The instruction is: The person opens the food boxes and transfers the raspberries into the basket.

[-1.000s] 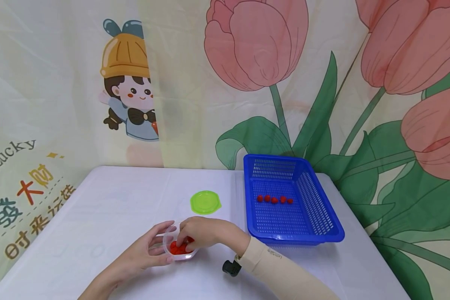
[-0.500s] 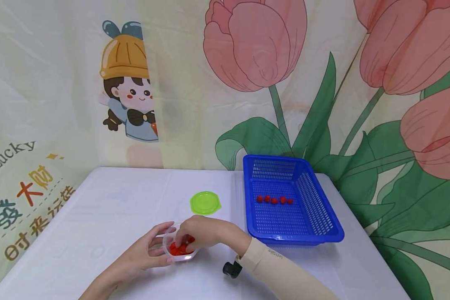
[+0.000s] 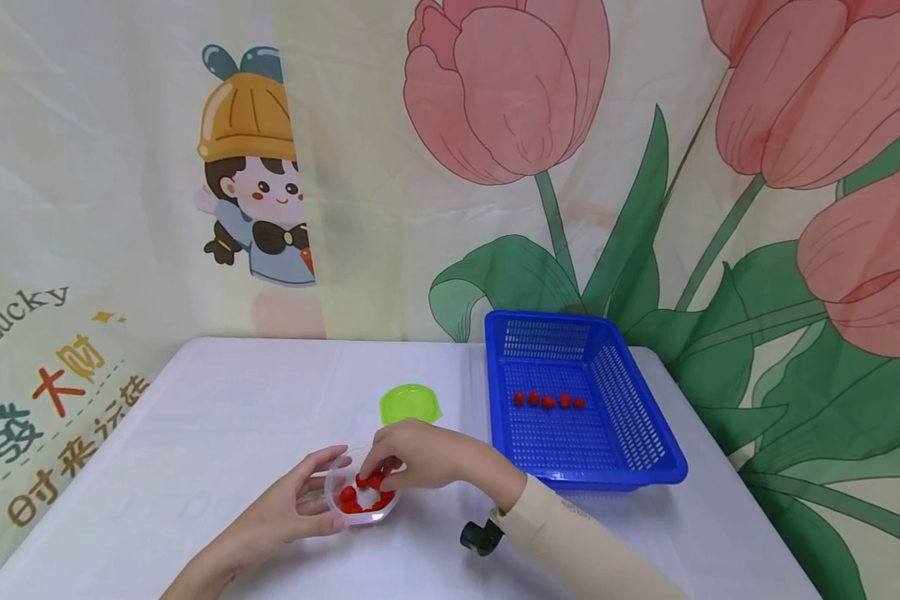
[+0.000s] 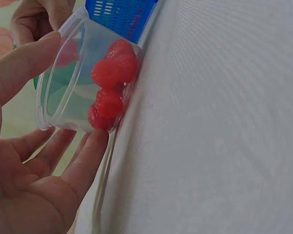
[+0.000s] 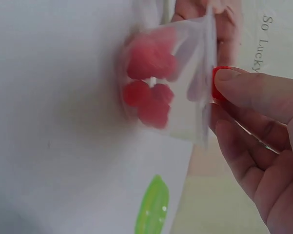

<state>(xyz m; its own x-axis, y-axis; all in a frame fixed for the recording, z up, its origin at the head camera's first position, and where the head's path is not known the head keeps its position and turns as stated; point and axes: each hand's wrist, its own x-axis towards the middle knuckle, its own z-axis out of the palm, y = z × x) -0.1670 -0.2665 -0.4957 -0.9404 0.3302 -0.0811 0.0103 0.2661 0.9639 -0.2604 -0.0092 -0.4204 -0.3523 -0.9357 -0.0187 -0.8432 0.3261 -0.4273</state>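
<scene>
My left hand (image 3: 292, 500) holds a clear plastic tub (image 4: 73, 107) from its left side, thumb at the rim and fingers around the wall. Several red raspberries (image 4: 108, 73) lie on the bottom of the tub. Just at the tub's mouth, my right hand (image 3: 427, 454) pinches one raspberry (image 5: 216, 92) between thumb and fingertips. In the right wrist view this raspberry is partly hidden by the thumb. A blue plastic basket (image 3: 498, 433) stands to the right, with a row of several raspberries (image 3: 547, 402) on its floor.
A bright green lid (image 3: 408, 403) lies on the white table (image 3: 255, 400) just behind the tub. Behind the table hangs a printed cloth (image 3: 367, 167) with tulips. A black wrist camera (image 3: 482, 537) sits under the right forearm.
My right hand has risen from inside the tub to its mouth, shifting slightly right with a raspberry pinched. The tub's white bottom now shows between the raspberries. The left hand keeps its hold.
</scene>
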